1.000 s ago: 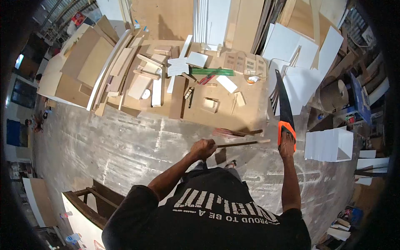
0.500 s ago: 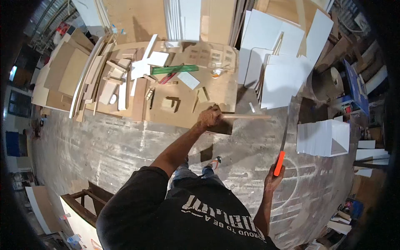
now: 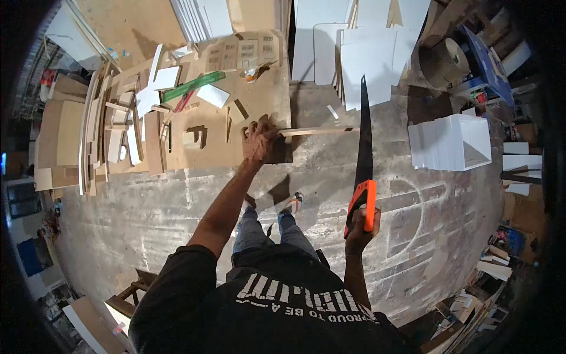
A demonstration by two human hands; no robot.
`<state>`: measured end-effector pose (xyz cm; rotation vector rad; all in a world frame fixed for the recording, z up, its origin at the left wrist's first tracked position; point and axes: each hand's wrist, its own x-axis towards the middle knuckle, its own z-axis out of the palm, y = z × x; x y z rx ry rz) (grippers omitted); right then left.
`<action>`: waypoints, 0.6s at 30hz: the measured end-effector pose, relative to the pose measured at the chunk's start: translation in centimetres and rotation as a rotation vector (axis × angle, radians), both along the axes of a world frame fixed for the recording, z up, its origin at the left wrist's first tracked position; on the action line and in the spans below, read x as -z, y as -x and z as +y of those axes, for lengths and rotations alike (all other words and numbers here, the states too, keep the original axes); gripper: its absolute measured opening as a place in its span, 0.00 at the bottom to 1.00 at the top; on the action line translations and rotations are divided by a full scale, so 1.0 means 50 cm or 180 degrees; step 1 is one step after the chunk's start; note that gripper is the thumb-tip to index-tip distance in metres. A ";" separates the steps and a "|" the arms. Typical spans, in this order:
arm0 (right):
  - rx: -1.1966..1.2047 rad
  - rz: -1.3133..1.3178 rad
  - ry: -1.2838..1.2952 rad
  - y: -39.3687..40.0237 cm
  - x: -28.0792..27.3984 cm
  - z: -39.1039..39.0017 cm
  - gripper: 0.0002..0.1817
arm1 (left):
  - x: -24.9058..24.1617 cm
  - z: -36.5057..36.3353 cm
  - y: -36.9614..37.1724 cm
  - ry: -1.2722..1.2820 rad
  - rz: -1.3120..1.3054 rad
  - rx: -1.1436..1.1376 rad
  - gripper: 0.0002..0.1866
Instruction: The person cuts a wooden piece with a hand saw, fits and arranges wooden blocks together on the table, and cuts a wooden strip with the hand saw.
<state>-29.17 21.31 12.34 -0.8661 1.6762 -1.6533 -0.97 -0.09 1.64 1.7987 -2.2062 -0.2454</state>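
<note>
My left hand (image 3: 258,143) presses down at the right edge of the wooden work table (image 3: 230,150), its fingers bent over the near end of a thin wooden strip (image 3: 321,131). The strip sticks out to the right past the table edge, over the floor. In my right hand (image 3: 361,237) is a handsaw (image 3: 365,144), gripped by its orange and black handle. Its dark blade points away from me, upright in the view, and overlaps the strip's free end. A small L-shaped wood piece (image 3: 200,134) lies left of my left hand.
A green strip (image 3: 191,87), a white offcut (image 3: 213,95) and several wood pieces lie on the table. White panels (image 3: 368,65) lean beyond it. White box-like pieces (image 3: 445,141) stand on the floor at right. Long boards (image 3: 88,130) line the left side.
The handsaw has moved left and turned more upright, its blade now at the strip's outer end. My left hand stays on the strip, its fingers more spread. The view has shifted right.
</note>
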 end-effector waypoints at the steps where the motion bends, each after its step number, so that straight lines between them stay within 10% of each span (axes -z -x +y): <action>1: -0.0076 0.0065 0.0021 -0.007 -0.021 -0.007 0.19 | -0.002 0.001 0.009 -0.0108 0.0130 -0.0126 0.16; 9: -0.0567 -0.0373 -0.0149 -0.071 -0.033 0.019 0.26 | 0.022 -0.019 0.013 -0.0225 0.0662 -0.0487 0.18; 12: -0.0662 -0.0438 0.0131 -0.133 0.025 0.049 0.24 | 0.208 -0.030 0.000 0.0308 0.1057 0.0135 0.15; 18: -0.0567 -0.0311 -0.0201 -0.226 0.137 0.122 0.21 | 0.065 -0.001 0.048 -0.0272 0.1299 0.0292 0.06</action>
